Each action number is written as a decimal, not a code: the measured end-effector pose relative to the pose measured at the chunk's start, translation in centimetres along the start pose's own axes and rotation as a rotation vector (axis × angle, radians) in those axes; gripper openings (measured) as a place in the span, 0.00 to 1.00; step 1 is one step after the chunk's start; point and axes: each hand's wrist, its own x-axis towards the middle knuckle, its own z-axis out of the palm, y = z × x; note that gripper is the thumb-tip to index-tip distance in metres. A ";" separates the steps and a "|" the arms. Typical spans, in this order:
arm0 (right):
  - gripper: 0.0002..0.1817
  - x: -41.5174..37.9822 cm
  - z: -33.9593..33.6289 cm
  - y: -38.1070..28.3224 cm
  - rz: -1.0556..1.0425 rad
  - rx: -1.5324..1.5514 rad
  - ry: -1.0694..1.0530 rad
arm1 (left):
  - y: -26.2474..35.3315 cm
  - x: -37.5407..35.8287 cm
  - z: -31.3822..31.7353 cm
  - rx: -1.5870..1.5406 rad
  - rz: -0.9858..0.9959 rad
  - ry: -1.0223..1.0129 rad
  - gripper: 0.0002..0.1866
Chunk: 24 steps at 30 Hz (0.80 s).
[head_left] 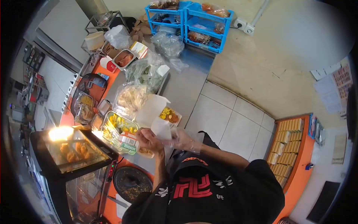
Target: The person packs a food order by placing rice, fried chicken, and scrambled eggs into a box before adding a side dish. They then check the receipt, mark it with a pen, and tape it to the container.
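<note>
My left hand [149, 141] is closed, its fingers curled in front of my chest; what they hold, if anything, I cannot make out. Close beside it on the right is my right hand [182, 140], in a clear plastic glove [196, 145] that hangs loose at the wrist. Its fingers are smeared and partly hidden by the plastic. Just beyond the hands stands an open white takeaway box [151, 107] with yellow pieces and brown food [169, 115] in it. A printed carton [128, 142] lies left of my left hand, by a tray of yellow and green food [118, 127].
On the left stands a lit warming cabinet [74, 149] with fried pieces. A dark round pan [132, 183] lies near it. Bagged food [130, 98], bagged greens [143, 74] and a metal container [123, 59] line the counter. Blue racks [203, 28] stand at the back.
</note>
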 end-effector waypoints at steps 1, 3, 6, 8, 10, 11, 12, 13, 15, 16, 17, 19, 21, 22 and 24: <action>0.23 1.1 -0.7 -0.4 -0.095 0.223 0.076 | 0.4 1.0 1.7 -0.039 0.068 0.039 0.09; 0.21 3.4 -3.7 -1.7 -0.024 0.236 0.067 | -1.0 2.8 3.5 -0.106 0.103 -0.015 0.14; 0.20 8.2 -8.8 -2.7 0.066 0.287 0.076 | -0.5 4.3 7.6 -0.053 -0.214 -0.368 0.26; 0.19 12.2 -13.7 -1.6 0.156 0.209 0.013 | -3.1 5.1 10.3 -0.059 -0.333 -0.468 0.39; 0.19 16.5 -20.3 6.1 0.220 0.276 0.225 | -2.9 5.7 13.8 -0.035 -0.353 -0.494 0.41; 0.20 17.3 -24.4 5.1 0.160 0.006 0.263 | -3.2 6.3 15.7 -0.021 -0.305 -0.524 0.45; 0.21 18.1 -28.4 4.0 0.118 -0.295 0.318 | -3.1 7.0 17.5 -0.063 -0.298 -0.511 0.46; 0.23 19.0 -32.4 2.8 0.094 -0.574 0.392 | -2.6 7.8 19.4 -0.106 -0.289 -0.498 0.47; 0.25 20.9 -40.8 5.4 -0.044 -0.829 0.621 | -2.0 9.8 23.3 -0.116 -0.236 -0.493 0.49; 0.27 21.9 -44.3 6.9 -0.108 -0.934 0.708 | -1.6 10.8 25.0 -0.078 -0.203 -0.504 0.50; 0.28 23.0 -47.1 7.9 -0.150 -1.046 0.756 | -1.4 11.6 26.2 -0.037 -0.176 -0.516 0.51; 0.28 26.2 -50.7 8.4 -0.247 -1.410 0.748 | -0.9 13.2 28.7 -0.025 -0.167 -0.482 0.50; 0.30 28.0 -51.2 6.5 -0.232 -1.552 0.648 | -1.4 14.3 30.3 -0.024 -0.178 -0.428 0.49; 0.27 28.9 -51.2 5.2 -0.202 -1.537 0.582 | -1.2 14.6 31.0 -0.029 -0.192 -0.418 0.49; 0.21 30.6 -51.4 4.1 -0.138 -1.503 0.448 | -0.6 15.1 32.1 -0.035 -0.223 -0.397 0.49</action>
